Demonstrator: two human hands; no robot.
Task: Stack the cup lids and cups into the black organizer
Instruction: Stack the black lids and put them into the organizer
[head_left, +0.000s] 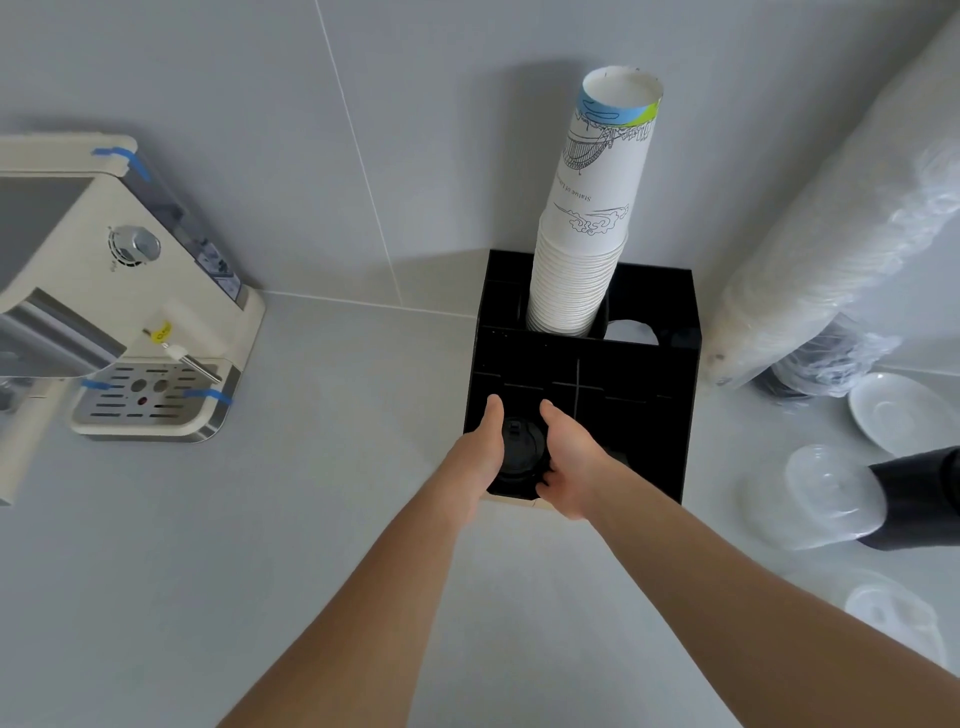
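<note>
Both hands (480, 457) (569, 462) hold black lids (521, 451) in organizer (644, 415) front-left slot.

One black organizer (644, 415), one tall stack of paper cups (587, 249) beyond the hands, two wrapped lid sleeves (831, 249) right of them, one saucer (904, 415), one coffee machine (119, 291) left.

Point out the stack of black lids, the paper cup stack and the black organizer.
stack of black lids (521, 451), head view, top lid's face.
paper cup stack (597, 218), head view, printed side of top cup.
black organizer (652, 415), head view, right top panel.
</note>
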